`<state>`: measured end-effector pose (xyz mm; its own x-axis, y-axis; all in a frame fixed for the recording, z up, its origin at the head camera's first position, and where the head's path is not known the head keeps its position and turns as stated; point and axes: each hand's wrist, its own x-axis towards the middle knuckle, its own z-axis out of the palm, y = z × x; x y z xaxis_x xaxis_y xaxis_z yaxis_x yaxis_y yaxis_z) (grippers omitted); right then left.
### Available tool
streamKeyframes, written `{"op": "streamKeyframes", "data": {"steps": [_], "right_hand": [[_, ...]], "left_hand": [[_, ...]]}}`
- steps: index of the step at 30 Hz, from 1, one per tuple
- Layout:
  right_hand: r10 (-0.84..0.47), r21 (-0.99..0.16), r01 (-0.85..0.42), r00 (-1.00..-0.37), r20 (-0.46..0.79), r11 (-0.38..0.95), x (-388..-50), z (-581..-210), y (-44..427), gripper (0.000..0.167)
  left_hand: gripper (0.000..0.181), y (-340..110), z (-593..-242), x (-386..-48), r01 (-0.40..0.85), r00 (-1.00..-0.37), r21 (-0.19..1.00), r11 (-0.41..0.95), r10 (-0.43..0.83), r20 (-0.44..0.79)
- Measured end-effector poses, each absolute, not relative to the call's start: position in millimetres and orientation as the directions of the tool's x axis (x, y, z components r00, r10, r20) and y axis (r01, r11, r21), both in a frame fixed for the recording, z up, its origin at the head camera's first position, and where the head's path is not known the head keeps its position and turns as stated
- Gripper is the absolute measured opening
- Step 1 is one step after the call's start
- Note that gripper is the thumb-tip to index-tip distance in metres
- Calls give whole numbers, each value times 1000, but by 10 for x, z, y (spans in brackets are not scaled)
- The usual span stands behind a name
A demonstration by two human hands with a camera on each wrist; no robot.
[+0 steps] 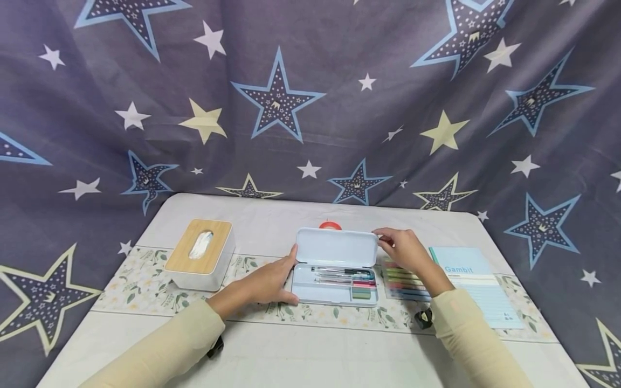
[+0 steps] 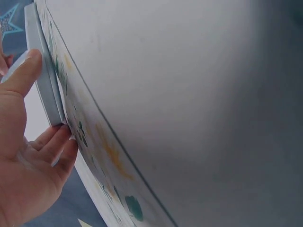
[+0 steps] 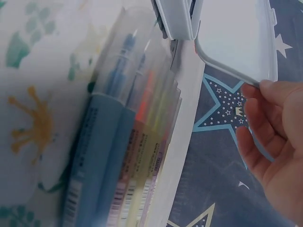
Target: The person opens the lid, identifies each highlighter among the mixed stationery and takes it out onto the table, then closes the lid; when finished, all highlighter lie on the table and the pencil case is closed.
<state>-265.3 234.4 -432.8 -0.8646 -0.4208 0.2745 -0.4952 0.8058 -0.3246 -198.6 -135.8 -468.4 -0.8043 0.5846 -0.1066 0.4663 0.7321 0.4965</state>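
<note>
A pale blue pencil case lies on the table with its lid raised. Inside are several pens and a green block in a small compartment at the right. My left hand holds the left end of the case; in the left wrist view the thumb presses its wall and the fingers curl at its end. With thumb and index finger, my right hand pinches the lid's upper right corner, as the right wrist view shows; the other fingers are loosely bent.
Right of the case lies a clear pack of coloured markers, partly under my right forearm, then a light blue notebook. A wood-topped tissue box stands at left. A red object shows behind the lid. A starry curtain hangs behind.
</note>
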Motion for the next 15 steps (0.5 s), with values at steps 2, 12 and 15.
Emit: {"op": "streamKeyframes", "data": {"steps": [2, 12, 15], "right_hand": [[-416, -324, -496, -863, 285, 806, -2637, -4335, 2355, 25], [-396, -405, -483, -874, 282, 776, -2452, -4318, 2392, 23], [-422, -436, -516, -856, 298, 738, -2369, -4325, 2435, 21]], "left_hand": [[133, -1355, -4683, -1988, 467, -804, 494, 733, 584, -107], [136, -1356, -4676, -1985, 422, -814, 547, 723, 568, -124], [134, -1361, -4683, -1982, 431, -814, 541, 723, 570, -112]]}}
